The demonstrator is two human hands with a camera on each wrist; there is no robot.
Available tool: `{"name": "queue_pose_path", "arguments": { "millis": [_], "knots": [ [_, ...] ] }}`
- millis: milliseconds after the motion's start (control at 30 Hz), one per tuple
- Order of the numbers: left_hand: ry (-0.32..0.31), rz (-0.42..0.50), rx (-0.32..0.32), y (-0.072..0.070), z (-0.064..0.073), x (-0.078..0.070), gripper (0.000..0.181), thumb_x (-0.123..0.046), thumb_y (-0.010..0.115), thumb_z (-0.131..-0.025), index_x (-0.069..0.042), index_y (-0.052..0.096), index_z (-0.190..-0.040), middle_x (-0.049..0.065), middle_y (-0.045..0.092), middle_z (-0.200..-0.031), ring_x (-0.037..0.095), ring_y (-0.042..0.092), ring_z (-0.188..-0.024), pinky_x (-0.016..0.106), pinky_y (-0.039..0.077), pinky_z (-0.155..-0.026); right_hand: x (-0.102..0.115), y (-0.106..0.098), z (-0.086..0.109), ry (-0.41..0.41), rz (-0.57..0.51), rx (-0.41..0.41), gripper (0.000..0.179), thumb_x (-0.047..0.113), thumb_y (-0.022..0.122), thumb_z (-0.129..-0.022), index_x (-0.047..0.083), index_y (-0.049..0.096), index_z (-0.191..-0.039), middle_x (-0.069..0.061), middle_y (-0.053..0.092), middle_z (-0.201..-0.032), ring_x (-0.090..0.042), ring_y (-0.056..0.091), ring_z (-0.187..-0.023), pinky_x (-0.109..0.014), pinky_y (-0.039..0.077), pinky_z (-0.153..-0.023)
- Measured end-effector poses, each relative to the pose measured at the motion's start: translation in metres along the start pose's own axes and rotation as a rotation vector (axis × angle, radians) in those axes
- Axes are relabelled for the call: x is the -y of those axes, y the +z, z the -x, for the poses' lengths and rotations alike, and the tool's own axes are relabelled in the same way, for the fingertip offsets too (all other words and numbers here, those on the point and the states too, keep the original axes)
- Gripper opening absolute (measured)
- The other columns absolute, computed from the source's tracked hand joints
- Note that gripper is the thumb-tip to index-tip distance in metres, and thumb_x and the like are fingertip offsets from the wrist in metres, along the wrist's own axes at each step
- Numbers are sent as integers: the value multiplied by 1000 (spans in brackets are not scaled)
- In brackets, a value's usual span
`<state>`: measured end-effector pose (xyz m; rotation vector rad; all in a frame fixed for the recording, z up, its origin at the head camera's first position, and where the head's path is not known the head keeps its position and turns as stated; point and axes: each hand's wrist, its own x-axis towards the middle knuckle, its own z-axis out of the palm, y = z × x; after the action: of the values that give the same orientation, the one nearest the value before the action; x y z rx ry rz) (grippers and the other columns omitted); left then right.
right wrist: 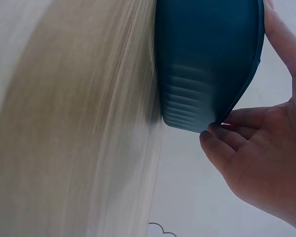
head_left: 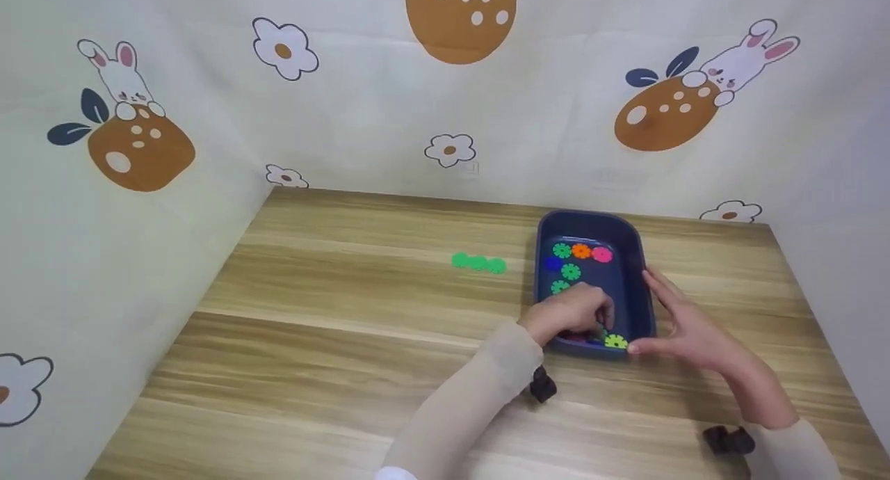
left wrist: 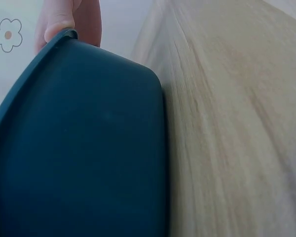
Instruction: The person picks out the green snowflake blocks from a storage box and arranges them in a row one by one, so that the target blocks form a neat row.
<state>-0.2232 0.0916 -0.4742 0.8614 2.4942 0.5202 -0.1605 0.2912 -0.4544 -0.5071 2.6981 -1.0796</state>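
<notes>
A dark blue tray (head_left: 629, 292) stands on the wooden table with flat, notched plastic discs inside. My left hand (head_left: 573, 309) reaches down into its near end with bent fingers. A green disc (head_left: 601, 332) shows beside those fingertips; whether they pinch it is hidden. Close by lies a yellow disc (head_left: 615, 341). At the near right corner my right hand (head_left: 695, 337) holds the tray, thumb on the near end and fingers against the right side. In the right wrist view, the right hand (right wrist: 266, 148) has its fingertips at the tray rim.
Farther up the tray lie an orange disc (head_left: 580, 251), a pink disc (head_left: 602, 254), a dark blue disc (head_left: 553, 264) and several green ones. Left of the tray, three green discs (head_left: 478, 263) lie in a row on the table. A patterned cloth (head_left: 361, 118) hangs behind.
</notes>
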Motion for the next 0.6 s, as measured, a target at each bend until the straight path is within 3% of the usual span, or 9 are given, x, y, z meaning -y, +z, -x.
{"name": "queue_pose_path", "arguments": {
  "millis": [133,300,500,600],
  "knots": [
    [19,-34,-8,-1,2,2,11,-19,76,-88,-20,75,-99,-8,70,-97,6,57,-84,13,48,-75,0,0,0,-19,-4,-7,114,24,88,-73,-1,16,-157,-33,9,-162,-58,16,-145,-77,20,-109],
    [-4,-83,11,-3,4,3,19,-22,78,-87,-23,75,-105,-10,67,-106,6,55,-94,14,47,-86,1,0,-1,-36,1,-12,114,24,89,-71,-4,18,-156,-35,10,-161,-59,17,-144,-77,20,-109],
    [-56,-65,-10,-2,2,-2,17,-24,78,-87,-22,71,-102,-9,67,-101,7,56,-88,15,49,-80,-1,0,-1,-31,-2,-10,114,25,88,-73,-4,16,-156,-35,8,-162,-60,17,-144,-77,20,-108],
    [-54,-47,-55,-2,2,-3,15,-23,77,-88,-22,67,-99,-9,65,-93,8,56,-83,16,48,-73,-1,1,-1,-31,2,-13,114,26,88,-73,-4,16,-156,-34,8,-162,-60,16,-144,-78,19,-108]
  ]
}}
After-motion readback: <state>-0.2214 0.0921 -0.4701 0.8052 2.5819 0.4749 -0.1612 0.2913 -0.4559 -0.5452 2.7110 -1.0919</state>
